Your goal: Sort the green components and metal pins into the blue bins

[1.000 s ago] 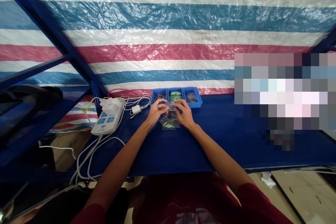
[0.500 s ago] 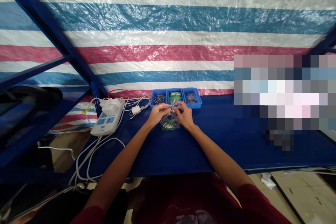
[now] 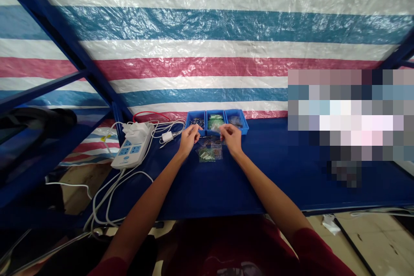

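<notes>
My left hand (image 3: 190, 139) is closed, its fingers curled at the front edge of the left blue bin (image 3: 186, 126); anything in them is hidden. That bin holds small dark metal pieces (image 3: 197, 122) like screws. My right hand (image 3: 231, 137) pinches a small clear plastic bag (image 3: 216, 128) before the middle blue bin (image 3: 207, 131), which holds green-and-white packets (image 3: 216, 118). Greyish clear bags (image 3: 235, 121) lie in the right blue bin (image 3: 245, 130). Between my wrists, small clear packets (image 3: 207, 154) with green and reddish contents lie on the table.
The blue table (image 3: 207, 194) runs wide to the right. On the left stand a white power strip (image 3: 131, 153), a plugged-in adapter and a loose white charger (image 3: 167, 136) among tangled cables (image 3: 110, 194). Striped plastic sheeting (image 3: 207, 67) hangs behind. The right side is pixelated.
My hands were together over the packets; now they are apart, the left drawn slightly left and the right slightly right, with the clear bag at the right fingertips.
</notes>
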Tool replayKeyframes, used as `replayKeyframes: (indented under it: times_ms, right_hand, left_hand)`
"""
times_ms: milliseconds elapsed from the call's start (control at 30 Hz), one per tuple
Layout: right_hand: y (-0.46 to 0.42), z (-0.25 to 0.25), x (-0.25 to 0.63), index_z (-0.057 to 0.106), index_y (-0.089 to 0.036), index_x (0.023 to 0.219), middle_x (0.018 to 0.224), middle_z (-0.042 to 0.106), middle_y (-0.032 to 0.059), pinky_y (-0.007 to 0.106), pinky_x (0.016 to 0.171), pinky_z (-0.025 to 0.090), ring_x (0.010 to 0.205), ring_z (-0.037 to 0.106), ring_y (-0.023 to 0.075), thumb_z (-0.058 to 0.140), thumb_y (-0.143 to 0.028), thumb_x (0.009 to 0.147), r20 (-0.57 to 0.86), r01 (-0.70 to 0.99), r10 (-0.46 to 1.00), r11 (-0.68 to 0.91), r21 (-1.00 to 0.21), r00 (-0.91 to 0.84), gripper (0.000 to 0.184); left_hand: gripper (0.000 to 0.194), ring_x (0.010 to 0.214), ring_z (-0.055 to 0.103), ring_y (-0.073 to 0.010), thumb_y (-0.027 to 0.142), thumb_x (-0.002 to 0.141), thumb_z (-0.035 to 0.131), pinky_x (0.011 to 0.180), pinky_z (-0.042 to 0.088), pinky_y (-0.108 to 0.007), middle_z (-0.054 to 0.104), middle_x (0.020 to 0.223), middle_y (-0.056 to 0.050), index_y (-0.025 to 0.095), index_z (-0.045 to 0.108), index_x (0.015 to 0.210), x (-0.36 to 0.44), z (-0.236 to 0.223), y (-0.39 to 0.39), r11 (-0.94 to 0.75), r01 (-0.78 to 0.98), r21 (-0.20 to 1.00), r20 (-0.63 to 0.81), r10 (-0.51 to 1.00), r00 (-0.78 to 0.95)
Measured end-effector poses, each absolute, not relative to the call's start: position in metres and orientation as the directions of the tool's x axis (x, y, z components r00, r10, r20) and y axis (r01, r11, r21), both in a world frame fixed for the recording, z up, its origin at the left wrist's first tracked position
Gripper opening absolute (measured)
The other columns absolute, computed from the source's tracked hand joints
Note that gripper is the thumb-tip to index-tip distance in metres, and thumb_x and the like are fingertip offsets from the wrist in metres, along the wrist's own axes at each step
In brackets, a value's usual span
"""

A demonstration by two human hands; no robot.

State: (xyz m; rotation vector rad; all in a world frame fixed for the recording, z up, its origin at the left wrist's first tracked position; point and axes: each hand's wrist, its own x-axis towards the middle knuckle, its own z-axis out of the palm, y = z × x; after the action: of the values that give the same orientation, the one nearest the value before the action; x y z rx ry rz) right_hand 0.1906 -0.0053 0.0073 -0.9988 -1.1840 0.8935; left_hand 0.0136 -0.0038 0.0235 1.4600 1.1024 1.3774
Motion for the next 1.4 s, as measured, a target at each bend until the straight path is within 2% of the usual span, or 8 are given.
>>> replayKeyframes:
  times_ms: [133,267,467,600,800,967,1100,1400]
  right_hand:
    - [0.002,0.009,0.196,0.056,-0.018,0.102,0.087,0.071,0.0059,0.036,0.07,0.059,0.072,0.07,0.0194,0.071,-0.045,0.071,0.125,-0.425,0.965,0.215,-0.879,0.229,0.044]
    - [0.0,0.013,0.202,0.053,-0.019,0.116,0.112,0.067,0.0096,0.041,0.083,0.058,0.086,0.071,0.021,0.07,-0.042,0.074,0.164,-0.488,0.958,0.262,-0.833,0.235,0.05]
    - [-0.006,0.01,0.207,0.064,-0.017,0.099,0.101,0.067,0.0093,0.034,0.071,0.056,0.08,0.066,0.0196,0.054,-0.03,0.082,0.391,0.108,0.877,0.376,-0.92,0.278,0.023]
    - [-0.004,0.011,0.214,0.068,-0.016,0.094,0.099,0.065,0.0112,0.034,0.078,0.051,0.084,0.062,0.0203,0.046,-0.02,0.086,0.511,0.511,0.832,0.35,-0.785,0.216,0.024]
    - [0.035,0.032,0.222,0.068,-0.016,0.113,0.126,0.06,0.0128,0.038,0.097,0.039,0.117,0.051,0.0266,0.047,-0.016,0.089,0.427,0.832,0.904,0.22,-0.509,0.022,0.032]
    - [0.056,0.044,0.219,0.068,-0.012,0.111,0.112,0.068,0.018,0.047,0.1,0.032,0.114,0.053,0.0304,0.045,-0.03,0.094,0.195,0.951,0.98,0.093,-0.294,-0.035,0.034]
    - [0.043,0.044,0.216,0.072,-0.006,0.098,0.105,0.068,0.0227,0.052,0.101,0.026,0.115,0.051,0.0357,0.042,-0.031,0.094,0.316,0.965,0.944,-0.006,-0.262,0.091,0.039]
    - [0.009,0.024,0.209,0.07,-0.016,0.088,0.093,0.071,0.0117,0.038,0.088,0.043,0.093,0.058,0.0253,0.045,-0.022,0.092,0.572,0.719,0.799,0.508,-0.475,-0.187,0.026]
  left_hand:
    - [0.038,0.041,0.037,-0.0083,0.054,0.084,0.055,0.045,0.031,-0.022,0.042,0.047,0.006,0.017,0.06,0.076,0.011,0.021,-0.003,-0.291,0.166,0.942,0.287,0.957,0.046]
    - [0.032,0.058,0.052,-0.0137,0.05,0.078,0.066,0.06,0.042,-0.026,0.058,0.064,0.001,0.019,0.067,0.084,0.006,0.024,-0.006,-0.43,0.428,0.795,0.33,0.899,0.29]
    - [0.051,0.103,0.057,-0.0272,0.053,0.065,0.077,0.09,0.043,-0.034,0.061,0.107,-0.007,0.024,0.068,0.105,-0.005,0.026,-0.004,-0.605,0.585,0.54,0.155,0.755,0.638]
    - [0.054,0.101,0.057,-0.0267,0.052,0.067,0.075,0.086,0.043,-0.031,0.058,0.11,-0.007,0.023,0.064,0.112,-0.009,0.022,-0.001,-0.579,0.656,0.484,0.033,0.762,0.647]
    - [0.04,0.097,0.057,-0.023,0.045,0.078,0.067,0.077,0.041,-0.026,0.056,0.105,-0.005,0.021,0.062,0.11,-0.003,0.027,0.004,-0.593,0.741,0.315,-0.062,0.766,0.639]
    - [0.027,0.091,0.058,-0.0215,0.036,0.081,0.065,0.071,0.039,-0.025,0.058,0.099,-0.004,0.021,0.061,0.104,0.006,0.031,0.01,-0.592,0.781,0.2,-0.067,0.787,0.613]
    - [0.027,0.088,0.06,-0.0212,0.032,0.081,0.067,0.068,0.039,-0.025,0.06,0.1,-0.004,0.021,0.06,0.105,0.009,0.028,0.01,-0.56,0.815,0.148,-0.039,0.82,0.57]
    - [0.03,0.091,0.062,-0.0235,0.021,0.078,0.07,0.075,0.043,-0.027,0.065,0.097,-0.007,0.018,0.063,0.107,0.014,0.03,0.004,-0.605,0.783,0.143,0.058,0.795,0.603]
